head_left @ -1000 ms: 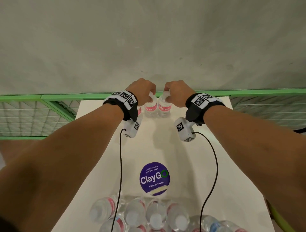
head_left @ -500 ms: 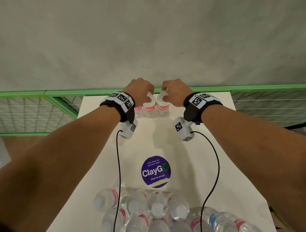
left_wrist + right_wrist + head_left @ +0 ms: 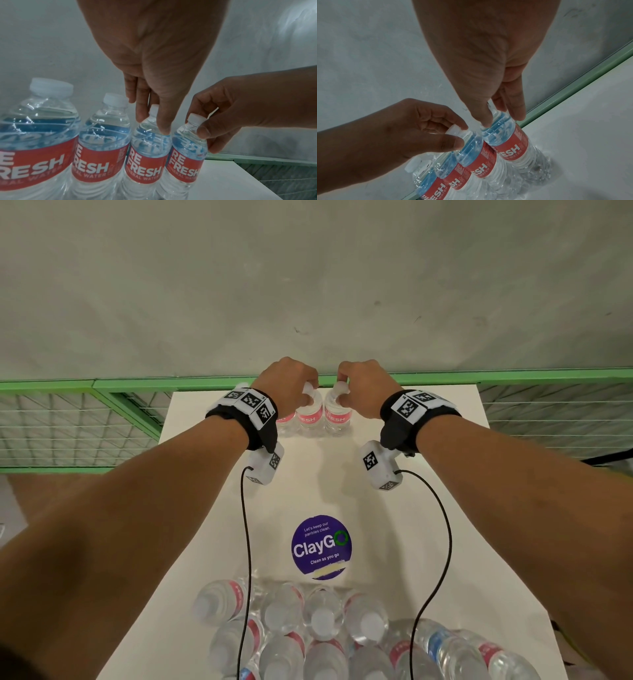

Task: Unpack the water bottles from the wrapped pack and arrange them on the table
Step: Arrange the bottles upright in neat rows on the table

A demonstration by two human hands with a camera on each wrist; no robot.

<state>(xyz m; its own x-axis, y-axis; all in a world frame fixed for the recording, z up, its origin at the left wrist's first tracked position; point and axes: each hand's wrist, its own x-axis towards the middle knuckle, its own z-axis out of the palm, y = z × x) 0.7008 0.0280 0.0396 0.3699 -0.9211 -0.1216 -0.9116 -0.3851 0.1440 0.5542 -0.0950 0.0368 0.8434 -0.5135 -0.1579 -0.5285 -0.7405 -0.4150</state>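
Observation:
Several clear water bottles with red REFRESH labels stand upright in a row at the table's far edge. My left hand [image 3: 301,386] pinches the neck of the third bottle [image 3: 149,138], just under its white cap. My right hand [image 3: 344,386] pinches the top of the bottle at the row's right end [image 3: 508,136]. The two held bottles [image 3: 310,414] [image 3: 337,414] stand side by side, touching. Another row bottle [image 3: 286,419] is half hidden behind my left wrist. The wrapped pack [image 3: 322,631] of many bottles lies at the near edge in clear plastic.
The white table [image 3: 428,542] bears a purple round ClayGo sticker [image 3: 321,546] at its middle. A green rail with wire mesh [image 3: 102,385] runs just behind the far edge, with a grey wall beyond. Black wrist-camera cables [image 3: 245,542] hang over the pack.
Both hands stay on the tops of the same two bottles at the far edge. The view has tilted down slightly, showing more of the pack.

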